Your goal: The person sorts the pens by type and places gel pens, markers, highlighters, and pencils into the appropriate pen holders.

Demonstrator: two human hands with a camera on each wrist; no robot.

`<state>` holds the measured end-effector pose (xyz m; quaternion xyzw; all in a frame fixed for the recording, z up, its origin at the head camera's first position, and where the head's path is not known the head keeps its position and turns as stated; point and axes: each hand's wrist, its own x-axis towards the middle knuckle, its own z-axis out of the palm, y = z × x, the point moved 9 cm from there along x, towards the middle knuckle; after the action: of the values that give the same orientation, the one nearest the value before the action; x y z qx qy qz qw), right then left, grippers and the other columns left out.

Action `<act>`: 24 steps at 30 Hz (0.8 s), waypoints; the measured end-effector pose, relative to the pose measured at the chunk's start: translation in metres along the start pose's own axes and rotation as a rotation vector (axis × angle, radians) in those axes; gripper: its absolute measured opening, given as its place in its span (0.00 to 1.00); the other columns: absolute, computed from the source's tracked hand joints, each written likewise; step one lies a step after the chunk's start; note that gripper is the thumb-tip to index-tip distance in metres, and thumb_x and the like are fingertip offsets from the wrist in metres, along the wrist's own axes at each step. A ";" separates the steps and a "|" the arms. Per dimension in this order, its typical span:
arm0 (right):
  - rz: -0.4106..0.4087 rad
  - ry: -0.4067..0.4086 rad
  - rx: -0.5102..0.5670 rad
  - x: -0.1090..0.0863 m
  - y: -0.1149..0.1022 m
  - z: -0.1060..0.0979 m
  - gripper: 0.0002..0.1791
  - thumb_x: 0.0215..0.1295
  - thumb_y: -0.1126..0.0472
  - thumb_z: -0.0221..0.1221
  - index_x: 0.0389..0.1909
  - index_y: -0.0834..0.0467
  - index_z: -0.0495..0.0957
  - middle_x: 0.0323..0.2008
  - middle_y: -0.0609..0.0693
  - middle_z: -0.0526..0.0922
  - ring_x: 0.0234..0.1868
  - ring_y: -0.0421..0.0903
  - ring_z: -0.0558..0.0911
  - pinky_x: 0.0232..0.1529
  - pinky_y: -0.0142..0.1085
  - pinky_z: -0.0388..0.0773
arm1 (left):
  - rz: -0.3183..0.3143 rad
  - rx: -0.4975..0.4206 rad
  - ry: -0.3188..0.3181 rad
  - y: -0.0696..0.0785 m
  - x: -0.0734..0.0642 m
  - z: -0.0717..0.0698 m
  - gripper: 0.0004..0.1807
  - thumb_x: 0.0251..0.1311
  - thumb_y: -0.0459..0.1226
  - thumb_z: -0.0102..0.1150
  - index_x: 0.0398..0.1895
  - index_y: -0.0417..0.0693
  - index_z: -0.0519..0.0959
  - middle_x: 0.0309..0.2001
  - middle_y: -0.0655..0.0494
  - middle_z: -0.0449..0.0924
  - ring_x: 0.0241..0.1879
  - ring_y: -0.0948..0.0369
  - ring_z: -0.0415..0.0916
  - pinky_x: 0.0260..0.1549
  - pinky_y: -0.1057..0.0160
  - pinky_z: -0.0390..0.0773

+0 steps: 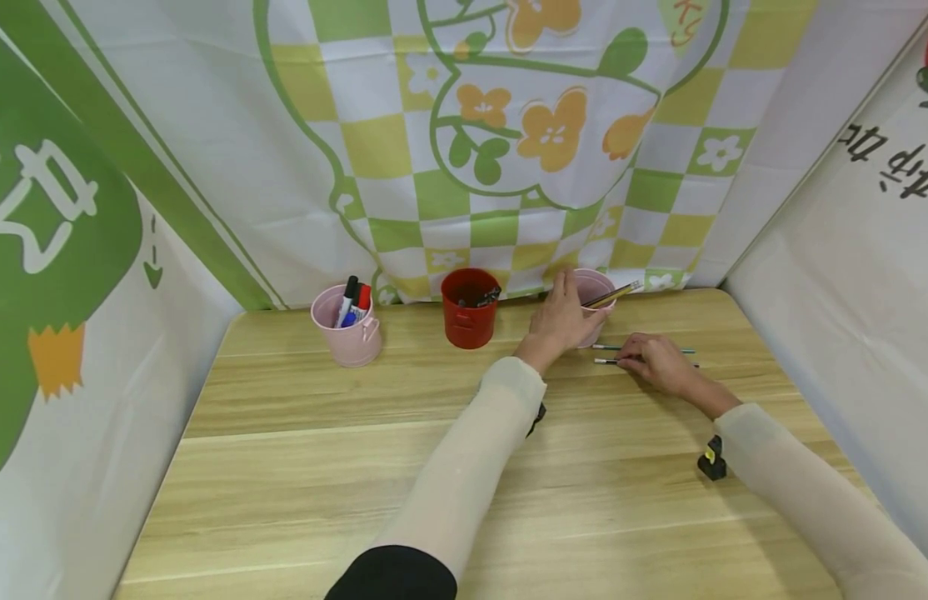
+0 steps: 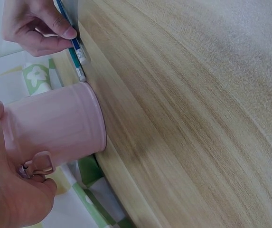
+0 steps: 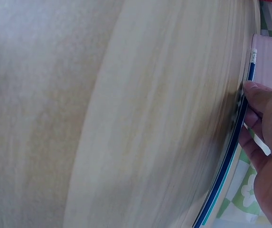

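Note:
A small pink bucket (image 1: 590,284) stands near the back edge on the right, with several pencils (image 1: 614,295) leaning out of it. My left hand (image 1: 556,323) grips this bucket from its left side, fingers by the metal handle loop (image 2: 43,163). To the right of the bucket, my right hand (image 1: 659,367) pinches a dark blue pencil (image 3: 227,145) between thumb and fingers, low over the table. Its white eraser end points left toward the bucket. Alongside it, a teal pencil (image 1: 687,351) lies nearly parallel, partly hidden behind the right hand.
A red bucket (image 1: 467,331) holding dark items stands left of my left hand. Farther left, another pink bucket (image 1: 351,348) holds several markers (image 1: 355,302). Printed cloth walls (image 1: 404,242) rise behind and beside the wooden table (image 1: 299,483).

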<state>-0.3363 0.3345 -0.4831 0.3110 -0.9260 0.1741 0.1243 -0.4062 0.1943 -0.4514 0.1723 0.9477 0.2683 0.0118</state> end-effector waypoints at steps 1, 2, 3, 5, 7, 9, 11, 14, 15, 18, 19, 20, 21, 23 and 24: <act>0.004 -0.003 0.003 0.000 0.000 0.000 0.02 0.56 0.67 0.69 0.30 0.58 0.87 0.31 0.47 0.84 0.31 0.43 0.83 0.33 0.42 0.80 | 0.001 -0.001 0.001 0.000 0.000 0.000 0.56 0.60 0.70 0.44 0.79 0.48 0.38 0.76 0.55 0.45 0.63 0.55 0.69 0.48 0.58 0.78; 0.010 -0.007 0.008 0.000 0.001 0.000 0.02 0.56 0.67 0.69 0.31 0.58 0.87 0.31 0.47 0.84 0.32 0.43 0.83 0.33 0.42 0.80 | 0.001 -0.001 0.001 0.000 0.000 0.000 0.56 0.60 0.70 0.44 0.79 0.48 0.38 0.76 0.56 0.45 0.63 0.55 0.70 0.48 0.58 0.78; 0.017 -0.010 0.010 0.000 0.002 0.000 0.02 0.57 0.67 0.68 0.31 0.58 0.87 0.32 0.47 0.85 0.32 0.44 0.84 0.33 0.42 0.80 | 0.001 -0.001 0.003 0.000 0.000 -0.001 0.56 0.59 0.70 0.44 0.79 0.48 0.38 0.76 0.56 0.46 0.63 0.55 0.70 0.48 0.58 0.79; 0.040 -0.015 0.023 0.000 0.004 -0.001 0.03 0.57 0.67 0.68 0.32 0.58 0.86 0.32 0.47 0.86 0.32 0.43 0.84 0.33 0.41 0.80 | 0.003 0.000 0.007 0.000 0.001 0.000 0.56 0.59 0.70 0.45 0.79 0.47 0.39 0.76 0.55 0.46 0.62 0.55 0.70 0.48 0.58 0.79; 0.065 -0.014 0.035 0.000 0.007 -0.002 0.03 0.57 0.67 0.68 0.33 0.58 0.86 0.32 0.48 0.86 0.32 0.42 0.84 0.33 0.40 0.79 | 0.005 0.001 0.011 0.000 0.002 0.000 0.56 0.59 0.70 0.45 0.78 0.47 0.39 0.75 0.55 0.46 0.62 0.55 0.71 0.48 0.58 0.78; 0.090 -0.015 0.045 -0.001 0.010 -0.003 0.04 0.58 0.66 0.68 0.34 0.59 0.86 0.32 0.49 0.87 0.31 0.41 0.83 0.32 0.39 0.79 | 0.004 0.002 0.013 -0.001 0.003 0.000 0.56 0.59 0.70 0.46 0.78 0.47 0.39 0.75 0.55 0.47 0.62 0.55 0.70 0.49 0.58 0.78; 0.110 -0.015 0.057 -0.001 0.012 -0.005 0.04 0.59 0.66 0.67 0.35 0.59 0.85 0.32 0.49 0.87 0.31 0.41 0.83 0.32 0.39 0.79 | 0.003 -0.002 0.014 0.000 0.003 0.000 0.56 0.59 0.70 0.46 0.78 0.47 0.39 0.75 0.55 0.47 0.63 0.55 0.70 0.49 0.58 0.78; 0.132 -0.025 0.071 -0.001 0.013 -0.006 0.04 0.60 0.66 0.66 0.36 0.59 0.85 0.33 0.50 0.87 0.32 0.41 0.83 0.32 0.39 0.80 | 0.000 -0.007 0.010 0.000 0.001 -0.002 0.56 0.59 0.70 0.45 0.79 0.48 0.39 0.75 0.56 0.47 0.63 0.55 0.70 0.51 0.58 0.77; 0.142 -0.028 0.079 0.000 0.014 -0.007 0.04 0.60 0.66 0.66 0.36 0.58 0.85 0.33 0.50 0.87 0.32 0.41 0.83 0.33 0.40 0.80 | -0.001 -0.009 0.010 0.000 0.000 -0.002 0.56 0.59 0.70 0.45 0.79 0.48 0.39 0.75 0.56 0.46 0.63 0.55 0.69 0.51 0.58 0.77; 0.157 -0.032 0.097 0.000 0.015 -0.008 0.04 0.61 0.66 0.66 0.37 0.59 0.85 0.33 0.51 0.87 0.32 0.42 0.84 0.33 0.40 0.80 | 0.000 -0.008 0.011 0.000 0.000 -0.002 0.56 0.60 0.70 0.45 0.79 0.48 0.39 0.76 0.56 0.46 0.63 0.55 0.69 0.51 0.58 0.77; 0.161 -0.030 0.101 0.000 0.015 -0.009 0.04 0.61 0.66 0.66 0.37 0.59 0.85 0.33 0.51 0.87 0.32 0.42 0.84 0.33 0.39 0.81 | -0.001 -0.007 0.012 0.000 0.000 -0.002 0.56 0.59 0.70 0.45 0.79 0.48 0.39 0.76 0.56 0.46 0.64 0.55 0.69 0.51 0.58 0.77; 0.168 -0.027 0.101 0.000 0.015 -0.010 0.04 0.61 0.66 0.66 0.36 0.59 0.85 0.33 0.51 0.87 0.32 0.42 0.84 0.32 0.38 0.81 | -0.001 -0.007 0.012 0.000 0.000 -0.002 0.56 0.59 0.70 0.45 0.79 0.48 0.39 0.76 0.56 0.46 0.64 0.55 0.69 0.51 0.58 0.77; 0.169 -0.022 0.101 0.000 0.015 -0.011 0.03 0.61 0.67 0.66 0.36 0.59 0.85 0.32 0.51 0.87 0.31 0.41 0.84 0.32 0.38 0.80 | -0.001 -0.007 0.014 0.000 0.000 -0.002 0.56 0.59 0.70 0.45 0.79 0.48 0.40 0.76 0.56 0.46 0.63 0.55 0.70 0.50 0.58 0.77; 0.171 -0.009 0.104 0.000 0.015 -0.014 0.03 0.61 0.67 0.66 0.35 0.60 0.85 0.31 0.50 0.87 0.30 0.41 0.84 0.31 0.35 0.80 | -0.002 -0.005 0.012 0.000 0.000 -0.002 0.56 0.59 0.70 0.45 0.79 0.47 0.39 0.76 0.56 0.46 0.63 0.55 0.70 0.50 0.58 0.78; 0.168 0.000 0.112 0.000 0.015 -0.015 0.03 0.60 0.68 0.66 0.35 0.61 0.85 0.30 0.50 0.87 0.30 0.41 0.84 0.31 0.34 0.80 | -0.004 -0.005 0.009 0.000 0.001 -0.001 0.56 0.59 0.71 0.45 0.79 0.48 0.39 0.76 0.56 0.46 0.63 0.55 0.69 0.50 0.58 0.78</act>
<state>-0.3438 0.3516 -0.4727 0.2387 -0.9377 0.2353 0.0917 -0.4069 0.1940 -0.4506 0.1691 0.9475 0.2713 0.0086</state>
